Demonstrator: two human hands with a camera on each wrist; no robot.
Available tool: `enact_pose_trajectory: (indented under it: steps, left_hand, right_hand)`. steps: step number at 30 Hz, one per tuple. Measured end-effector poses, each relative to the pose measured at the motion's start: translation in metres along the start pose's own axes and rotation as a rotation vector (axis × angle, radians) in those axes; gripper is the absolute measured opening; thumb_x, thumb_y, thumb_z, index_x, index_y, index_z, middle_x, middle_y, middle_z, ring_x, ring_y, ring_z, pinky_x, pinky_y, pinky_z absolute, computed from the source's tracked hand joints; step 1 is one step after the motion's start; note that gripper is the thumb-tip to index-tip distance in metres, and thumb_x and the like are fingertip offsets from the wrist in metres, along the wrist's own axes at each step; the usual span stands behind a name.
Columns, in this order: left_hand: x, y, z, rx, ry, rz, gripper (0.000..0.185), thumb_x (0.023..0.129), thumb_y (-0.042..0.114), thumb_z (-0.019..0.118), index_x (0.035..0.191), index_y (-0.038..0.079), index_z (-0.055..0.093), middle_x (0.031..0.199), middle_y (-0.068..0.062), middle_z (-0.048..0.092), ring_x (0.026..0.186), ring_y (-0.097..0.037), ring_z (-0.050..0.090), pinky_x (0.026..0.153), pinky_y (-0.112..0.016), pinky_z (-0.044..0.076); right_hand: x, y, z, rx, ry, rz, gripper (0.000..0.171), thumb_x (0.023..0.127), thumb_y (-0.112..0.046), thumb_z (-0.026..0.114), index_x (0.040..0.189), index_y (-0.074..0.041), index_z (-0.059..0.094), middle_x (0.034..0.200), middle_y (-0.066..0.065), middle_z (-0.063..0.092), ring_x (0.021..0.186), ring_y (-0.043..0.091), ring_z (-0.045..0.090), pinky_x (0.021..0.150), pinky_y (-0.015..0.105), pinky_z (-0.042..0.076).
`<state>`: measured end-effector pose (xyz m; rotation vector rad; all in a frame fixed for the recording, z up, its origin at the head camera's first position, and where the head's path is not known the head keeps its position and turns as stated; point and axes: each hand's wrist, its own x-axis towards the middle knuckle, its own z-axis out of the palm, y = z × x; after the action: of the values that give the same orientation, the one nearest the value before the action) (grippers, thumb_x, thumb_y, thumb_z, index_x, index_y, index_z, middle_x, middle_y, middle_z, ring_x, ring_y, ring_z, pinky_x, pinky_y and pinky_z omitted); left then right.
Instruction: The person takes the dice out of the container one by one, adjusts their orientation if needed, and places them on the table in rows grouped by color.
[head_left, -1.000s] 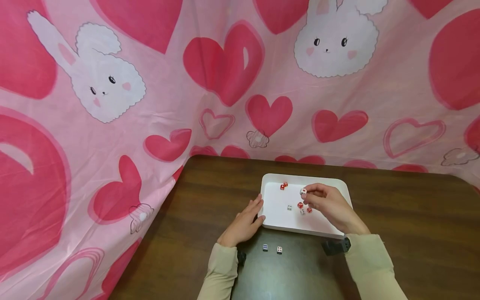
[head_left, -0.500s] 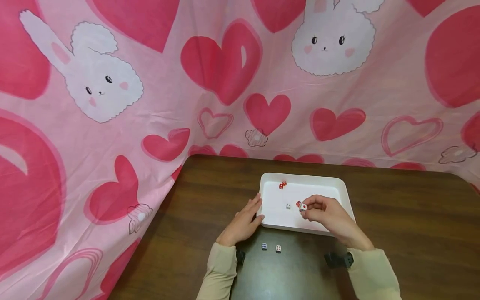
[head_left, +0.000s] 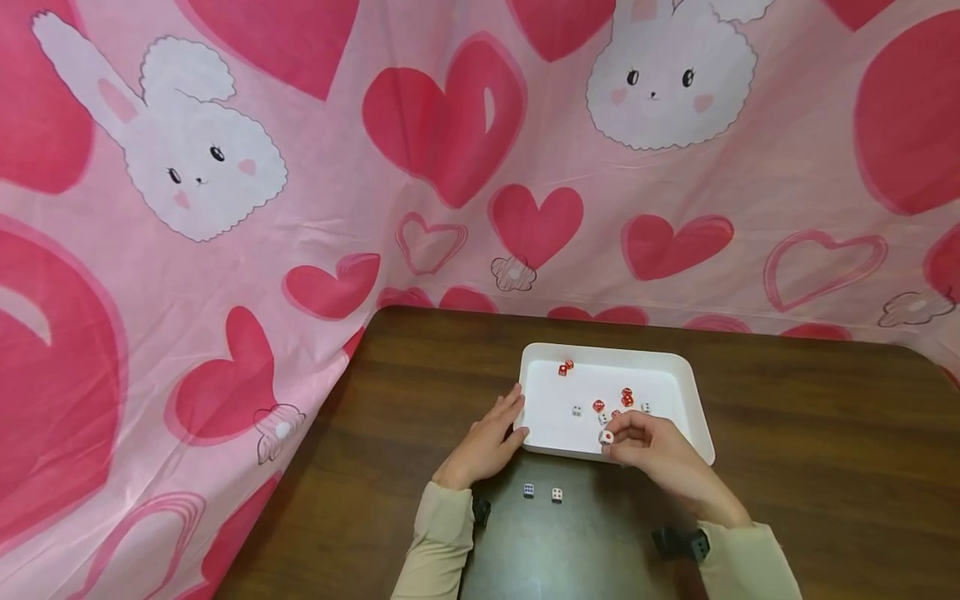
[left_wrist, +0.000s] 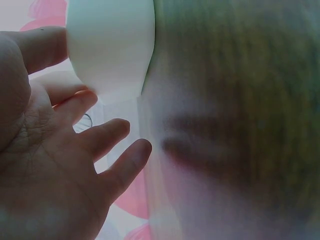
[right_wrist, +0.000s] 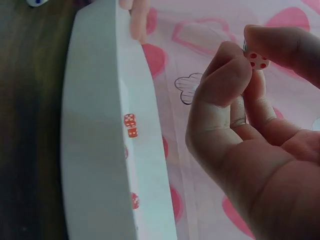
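Note:
A white die with red pips (head_left: 606, 437) is pinched between the thumb and fingers of my right hand (head_left: 656, 450), over the tray's front edge. The right wrist view shows that die (right_wrist: 258, 61) at the fingertips. My left hand (head_left: 483, 446) rests its extended fingers and thumb against the left side of the white tray (head_left: 543, 429). In the left wrist view, the palm and spread fingers lie beside the tray wall (left_wrist: 112, 50). Inside the tray lie several red dice (head_left: 627, 400) and white dice (head_left: 577, 410); some are partly hidden behind my right hand.
On the table in front of the tray sit two dice, one with blue pips (head_left: 528, 491) and one pale die (head_left: 557, 496). The brown wooden table (head_left: 810, 450) meets a pink heart-and-rabbit cloth (head_left: 442, 125) at its back and left.
My right hand has come from the tray's middle toward its front edge, still pinching the white die. More dice now show behind it. The left hand stays at the tray's left side.

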<state>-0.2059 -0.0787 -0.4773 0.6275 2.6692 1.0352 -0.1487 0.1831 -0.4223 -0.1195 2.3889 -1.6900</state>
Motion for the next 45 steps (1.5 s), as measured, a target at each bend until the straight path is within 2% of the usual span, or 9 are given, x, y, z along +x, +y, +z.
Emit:
enact_pose_trajectory:
  steps: [11,16,22,32,45]
  left_hand:
    - [0.000,0.002,-0.002,-0.006,-0.002,-0.006,0.058,0.101,0.032,0.048,0.153,0.013,0.028,0.163,0.005,0.014,0.150,-0.026,0.017,0.111,-0.068,0.018]
    - [0.001,0.001,-0.001,-0.010,-0.005,-0.009,0.059,0.101,0.033,0.048,0.153,0.013,0.027,0.163,0.005,0.014,0.150,-0.026,0.016,0.111,-0.068,0.017]
    - [0.001,0.001,-0.001,-0.006,-0.007,-0.012,0.059,0.101,0.033,0.047,0.153,0.013,0.027,0.163,0.005,0.014,0.150,-0.026,0.015,0.112,-0.068,0.017]
    - [0.002,0.000,0.000,0.009,-0.009,-0.012,0.059,0.101,0.034,0.047,0.153,0.014,0.027,0.163,0.006,0.013,0.150,-0.025,0.015,0.112,-0.066,0.018]
    - [0.003,0.000,-0.001,0.012,-0.016,-0.019,0.059,0.101,0.035,0.047,0.153,0.015,0.026,0.163,0.007,0.012,0.150,-0.024,0.015,0.113,-0.065,0.018]
  right_hand:
    - [-0.008,0.016,0.009,0.010,-0.051,-0.053,0.024,0.083,-0.006,0.071,0.099,0.007,0.058,0.081,0.011,0.066,0.070,0.011,0.062,0.066,0.022,0.049]
    - [-0.010,0.023,0.012,-0.017,-0.071,-0.042,0.023,0.083,-0.009,0.072,0.098,0.005,0.060,0.080,0.011,0.067,0.069,0.010,0.061,0.064,0.023,0.049]
    - [-0.013,0.026,0.015,-0.043,-0.085,0.014,0.024,0.083,-0.011,0.073,0.098,0.004,0.062,0.080,0.008,0.065,0.068,0.009,0.060,0.064,0.023,0.048]
    - [-0.012,0.035,0.020,-0.007,-0.144,0.012,0.022,0.084,-0.007,0.071,0.098,0.006,0.061,0.080,0.009,0.064,0.067,0.009,0.058,0.061,0.023,0.047]
    - [-0.012,0.038,0.027,-0.064,-0.147,0.019,0.020,0.080,-0.007,0.073,0.093,0.004,0.062,0.077,0.006,0.063,0.066,0.009,0.057,0.059,0.023,0.047]
